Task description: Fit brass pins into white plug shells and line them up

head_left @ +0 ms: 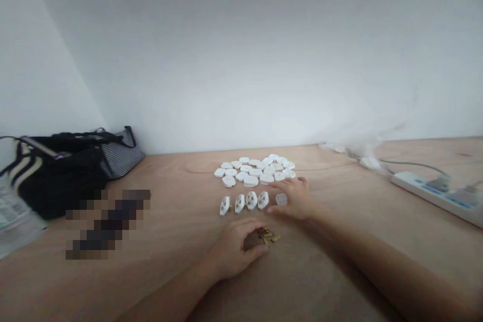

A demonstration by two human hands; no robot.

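Note:
My left hand [239,246] curves around the near side of a small pile of brass pins [269,237], thumb and fingers apart. My right hand [294,198] reaches over the table with its fingers spread, thumb and fingertips on either side of a white plastic piece [281,199]. To the left of that piece, several white plug housings [251,200] stand in a row, their inner sides showing. Behind the row lies a cluster of white plastic covers [251,180]. Whether my right fingers touch the piece, I cannot tell.
A white power strip [433,188] with plugs and a cable lies at the right. Near the wall sits a clear plastic bag [362,151]. At the left are a black bag [64,176] and a striped bag [123,153], with a blurred-out dark object [109,224] in front.

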